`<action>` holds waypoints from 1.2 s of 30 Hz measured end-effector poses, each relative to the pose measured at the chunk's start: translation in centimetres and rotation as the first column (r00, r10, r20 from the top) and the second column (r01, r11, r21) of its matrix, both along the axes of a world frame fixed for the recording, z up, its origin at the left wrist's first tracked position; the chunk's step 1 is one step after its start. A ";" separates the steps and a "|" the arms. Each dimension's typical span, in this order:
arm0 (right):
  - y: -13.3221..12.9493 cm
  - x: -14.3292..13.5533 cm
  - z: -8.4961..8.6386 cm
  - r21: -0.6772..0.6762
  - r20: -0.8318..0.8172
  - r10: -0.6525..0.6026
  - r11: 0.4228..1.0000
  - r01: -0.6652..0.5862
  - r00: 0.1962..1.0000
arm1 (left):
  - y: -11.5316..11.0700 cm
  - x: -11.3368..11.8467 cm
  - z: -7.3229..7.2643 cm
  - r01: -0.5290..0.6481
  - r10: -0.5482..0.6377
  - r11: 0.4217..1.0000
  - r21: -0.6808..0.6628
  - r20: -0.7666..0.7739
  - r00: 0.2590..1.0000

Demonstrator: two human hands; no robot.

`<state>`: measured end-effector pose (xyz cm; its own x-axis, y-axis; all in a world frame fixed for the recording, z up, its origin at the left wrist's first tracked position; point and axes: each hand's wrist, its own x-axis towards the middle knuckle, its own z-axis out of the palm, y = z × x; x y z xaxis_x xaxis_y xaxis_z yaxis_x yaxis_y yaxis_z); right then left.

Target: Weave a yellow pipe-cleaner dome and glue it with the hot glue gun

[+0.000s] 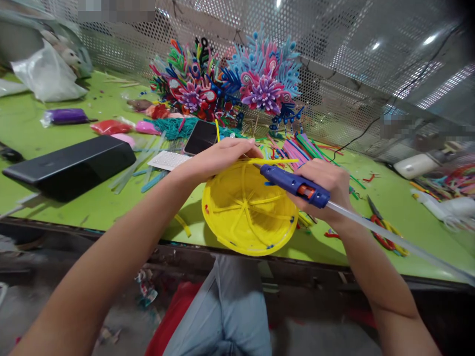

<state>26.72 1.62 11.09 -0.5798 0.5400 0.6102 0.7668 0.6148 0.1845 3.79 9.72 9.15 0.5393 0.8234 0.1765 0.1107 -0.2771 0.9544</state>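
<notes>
A yellow round, ribbed, hollow piece (249,225), like a shallow hat or basket, is tilted toward me at the table's front edge. At its far rim my left hand (233,152) is closed on a yellow pipe cleaner (280,161), whose free end sticks out to the right along the rim; the fingertips are partly hidden. My right hand (324,185) grips a blue glue gun (293,184), with a long clear glue stick (386,231) trailing from its back. The gun's nozzle is close to the rim and the strip, beside my left fingers; whether it touches them I cannot tell.
Colourful pipe-cleaner flower pieces (265,81) stand at the back against a perforated metal panel. A black box-shaped device (70,165) and a phone (201,138) lie left of the work. On the right are scissors (386,230), pipe cleaners (302,148) and a white bottle (415,165).
</notes>
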 end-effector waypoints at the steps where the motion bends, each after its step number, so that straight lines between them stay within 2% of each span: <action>1: 0.1 -0.1 0.1 0.003 0.007 -0.003 1.000 0.003 1.000 | 0.0 0.0 0.0 0.003 -0.003 1.000 -0.014 -0.003 1.000; 8: 0.5 -0.8 0.4 -0.039 -0.033 -0.034 0.999 0.032 0.999 | 0.0 0.1 0.3 -0.036 0.036 0.998 -0.058 -0.009 0.999; 13: 1.2 -0.5 0.2 -0.107 -0.096 -0.056 0.993 0.046 0.994 | 0.0 -0.3 0.7 0.059 -0.057 0.977 -0.203 0.014 0.998; 21: 2.5 -0.5 0.1 -0.243 -0.140 -0.143 0.964 0.106 0.980 | 0.8 -1.0 0.2 0.062 -0.062 0.973 -0.224 0.008 0.998; 29: 3.7 -0.7 0.4 -0.241 -0.066 -0.204 0.953 0.183 0.977 | 1.4 -0.9 -0.2 -0.035 0.012 0.966 -0.254 -0.093 0.996; 36: 3.5 -1.3 0.7 -0.242 0.007 -0.231 0.944 0.226 0.973 | 1.8 -1.0 -0.6 0.009 -0.029 0.968 -0.249 -0.074 0.997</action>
